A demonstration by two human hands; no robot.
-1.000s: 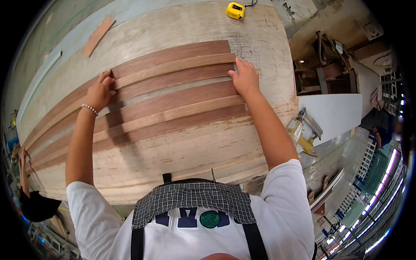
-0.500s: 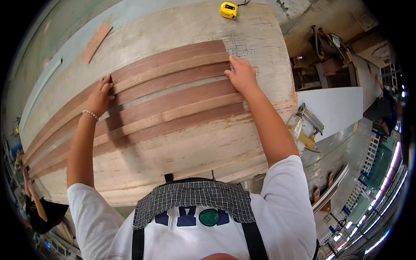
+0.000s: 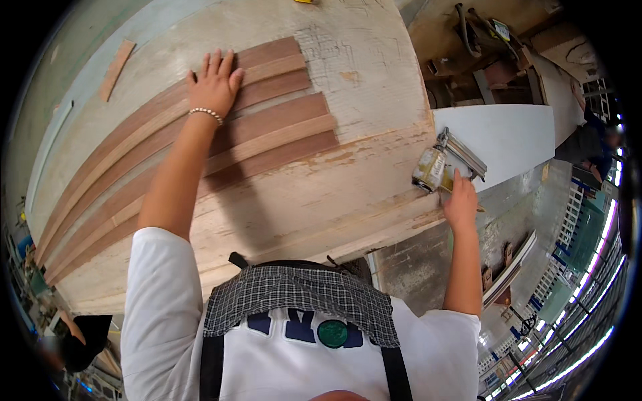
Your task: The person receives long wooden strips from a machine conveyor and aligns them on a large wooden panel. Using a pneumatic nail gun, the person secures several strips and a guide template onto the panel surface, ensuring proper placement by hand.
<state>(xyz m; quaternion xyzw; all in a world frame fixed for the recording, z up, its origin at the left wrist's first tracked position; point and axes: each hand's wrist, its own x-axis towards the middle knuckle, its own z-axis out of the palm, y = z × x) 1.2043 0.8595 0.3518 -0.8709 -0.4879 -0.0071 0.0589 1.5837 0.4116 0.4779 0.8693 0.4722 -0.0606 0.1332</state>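
Note:
My left hand (image 3: 218, 85) lies with its fingers spread on the upper of two long wooden assemblies, pressing near its right end. This upper assembly (image 3: 273, 51) is a reddish-brown board with a lighter narrow strip along it. The lower assembly (image 3: 281, 138) runs beside it, built the same way, with a narrow gap between them. My right hand (image 3: 461, 204) is over the handle of a yellow and silver nail gun (image 3: 431, 167), index finger stretched along it and thumb apart. Part of the handle is hidden under the hand.
The pale wooden workbench (image 3: 361, 174) carries pencil marks near its right end. A small wood offcut (image 3: 117, 70) lies at the far left. The nail gun rests by a white panel (image 3: 511, 137). Other people stand at the lower left and far right.
My right hand has left the right end of the strips and come down to the nail gun. My left hand has slid right along the upper assembly. The view has shifted.

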